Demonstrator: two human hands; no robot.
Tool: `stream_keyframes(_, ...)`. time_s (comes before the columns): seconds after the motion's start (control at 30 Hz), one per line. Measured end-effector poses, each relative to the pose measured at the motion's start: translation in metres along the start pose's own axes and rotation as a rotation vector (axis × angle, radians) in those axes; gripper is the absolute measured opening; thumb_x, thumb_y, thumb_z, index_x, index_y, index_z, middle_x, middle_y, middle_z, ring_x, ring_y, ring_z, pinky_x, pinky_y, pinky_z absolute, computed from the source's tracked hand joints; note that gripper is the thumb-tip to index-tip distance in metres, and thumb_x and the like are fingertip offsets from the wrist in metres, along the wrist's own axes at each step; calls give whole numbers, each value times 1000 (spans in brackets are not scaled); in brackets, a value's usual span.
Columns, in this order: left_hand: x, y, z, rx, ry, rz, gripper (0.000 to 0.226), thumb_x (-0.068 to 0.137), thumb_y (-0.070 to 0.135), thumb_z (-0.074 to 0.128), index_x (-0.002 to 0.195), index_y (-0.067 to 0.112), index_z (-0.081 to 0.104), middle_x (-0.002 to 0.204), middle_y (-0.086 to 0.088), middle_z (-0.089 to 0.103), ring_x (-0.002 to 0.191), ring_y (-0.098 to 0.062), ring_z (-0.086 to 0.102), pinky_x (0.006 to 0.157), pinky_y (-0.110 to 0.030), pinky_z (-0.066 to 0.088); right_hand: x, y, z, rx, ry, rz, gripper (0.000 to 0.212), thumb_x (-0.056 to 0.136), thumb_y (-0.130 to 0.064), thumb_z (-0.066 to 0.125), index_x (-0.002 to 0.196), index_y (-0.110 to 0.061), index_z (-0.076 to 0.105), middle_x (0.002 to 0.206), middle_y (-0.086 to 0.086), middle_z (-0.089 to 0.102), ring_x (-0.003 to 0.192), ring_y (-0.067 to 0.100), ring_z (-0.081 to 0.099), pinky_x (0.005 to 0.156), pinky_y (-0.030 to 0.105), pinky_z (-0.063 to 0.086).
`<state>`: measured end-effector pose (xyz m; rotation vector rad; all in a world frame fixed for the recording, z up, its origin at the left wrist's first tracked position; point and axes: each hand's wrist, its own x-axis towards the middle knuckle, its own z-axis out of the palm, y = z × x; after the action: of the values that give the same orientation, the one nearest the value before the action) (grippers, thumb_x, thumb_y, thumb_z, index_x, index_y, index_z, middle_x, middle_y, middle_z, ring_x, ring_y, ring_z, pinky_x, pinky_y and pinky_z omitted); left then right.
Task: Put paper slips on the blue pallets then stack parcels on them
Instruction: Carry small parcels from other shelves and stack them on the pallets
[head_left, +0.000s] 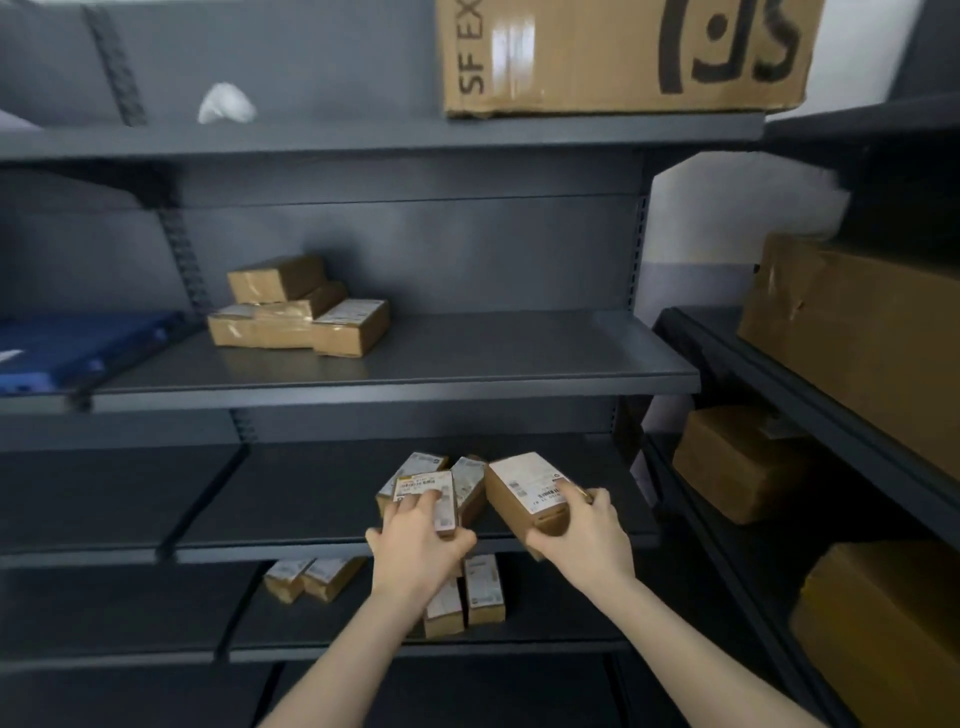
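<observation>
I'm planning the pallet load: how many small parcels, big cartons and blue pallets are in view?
Small parcels: 13 showing
Big cartons: 4
Blue pallets: 1
Total: 18

A cardboard box (623, 52) was set at the right end of the top shelf (363, 137). Taped parcels (298, 309) were stacked near the middle shelf's (467, 364) left end, with a blue pallet (78, 348) laid beyond it. Labelled parcels (421, 462) were gathered at the lower shelf's (285, 499) front edge.
</observation>
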<state>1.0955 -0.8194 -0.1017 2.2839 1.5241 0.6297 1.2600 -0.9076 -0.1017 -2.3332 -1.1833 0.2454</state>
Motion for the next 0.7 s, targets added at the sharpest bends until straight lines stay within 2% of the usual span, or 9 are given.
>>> stream_keyframes(0.3,-29,-47,-119,14,142,-119,56,79,45,56,129,22,49,132,0,52,123,-22,41,102,-47,30,-37,-104,-19,21,-40,-187,76,81,-53,63,146,-28,31,136,6,35,119,20,45,88,29,49)
stream_keyframes(0.47,-21,-83,-203,27,249,-169,56,80,44,57,131,22,48,131,-3,53,122,-25,42,101,-47,30,-37,-189,-25,42,-26,-284,75,80,-55,62,145,-31,32,134,6,36,118,23,46,91,35,51)
stream_keyframes(0.7,-13,-154,-320,79,457,-234,49,78,42,60,122,20,54,123,-4,56,115,-26,47,95,-46,34,-39,-323,-13,137,-3,-436,75,81,-56,63,145,-31,31,144,7,33,123,24,48,94,34,50)
